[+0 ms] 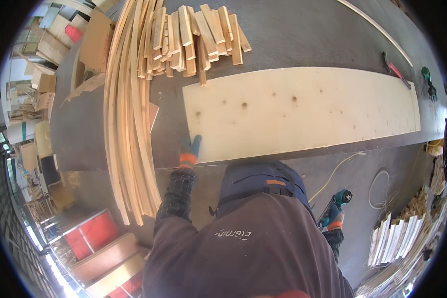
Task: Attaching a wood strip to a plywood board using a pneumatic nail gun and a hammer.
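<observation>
Right grip (336, 218) holding green tool (341, 196), left grip (189, 150) unclenched, pale board (303, 114) extending rightward from it

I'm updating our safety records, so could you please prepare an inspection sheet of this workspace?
Surface: dark tabletop, partly covered by wood.
Job's things: pale, knotty panel lying flat along the near edge; teal-and-black power tool in hand.
Clutter: short wood strips piled at the far side; long strips overhanging the near edge; red-handled tool at the panel's far right corner; green-and-black tool farther right.
Hands: both gloved; left hand open at the panel's near left corner; right hand gripping the power tool.
Cables: yellow line, connection unclear; pale loop at right.
Surroundings: stacked strips at right; red panels at left.
</observation>
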Demonstrator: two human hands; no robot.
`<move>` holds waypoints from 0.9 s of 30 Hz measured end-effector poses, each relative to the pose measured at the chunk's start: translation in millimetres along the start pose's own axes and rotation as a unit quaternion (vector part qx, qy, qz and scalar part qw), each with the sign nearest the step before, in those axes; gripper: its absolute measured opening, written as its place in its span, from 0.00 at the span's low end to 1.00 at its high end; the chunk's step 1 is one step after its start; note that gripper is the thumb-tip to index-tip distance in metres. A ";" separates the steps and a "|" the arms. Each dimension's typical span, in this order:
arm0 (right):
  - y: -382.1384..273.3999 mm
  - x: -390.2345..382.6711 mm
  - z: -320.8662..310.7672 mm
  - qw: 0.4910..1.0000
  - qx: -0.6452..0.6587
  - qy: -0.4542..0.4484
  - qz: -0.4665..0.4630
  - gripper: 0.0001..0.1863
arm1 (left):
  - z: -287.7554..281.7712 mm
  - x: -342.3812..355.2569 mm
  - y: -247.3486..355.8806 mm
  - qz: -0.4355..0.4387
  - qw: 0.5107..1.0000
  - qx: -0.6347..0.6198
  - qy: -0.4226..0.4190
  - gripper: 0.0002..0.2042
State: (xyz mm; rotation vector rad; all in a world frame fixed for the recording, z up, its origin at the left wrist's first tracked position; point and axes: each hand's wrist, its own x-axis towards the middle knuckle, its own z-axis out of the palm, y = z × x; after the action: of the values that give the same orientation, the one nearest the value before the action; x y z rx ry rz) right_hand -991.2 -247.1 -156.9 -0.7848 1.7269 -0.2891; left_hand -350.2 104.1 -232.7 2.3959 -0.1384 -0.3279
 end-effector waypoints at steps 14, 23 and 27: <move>-44.0 -11.3 48.5 0.987 -0.147 0.018 -0.056 0.05 | -17.1 70.9 150.7 0.193 0.978 0.037 0.072 0.23; 28.1 -15.3 24.1 0.997 -0.070 0.031 -0.028 0.03 | 50.5 185.2 216.2 0.064 0.990 0.122 -0.007 0.22; 72.9 -13.2 8.9 0.995 -0.097 0.040 0.002 0.03 | 37.6 192.4 219.7 0.039 0.987 0.126 -0.090 0.21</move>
State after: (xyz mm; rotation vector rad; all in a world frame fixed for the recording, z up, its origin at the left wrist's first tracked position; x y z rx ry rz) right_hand -1007.0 -182.6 -190.8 -0.9205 1.8504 -0.1526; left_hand -177.5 -120.1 -151.5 2.5990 -0.3752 -0.5160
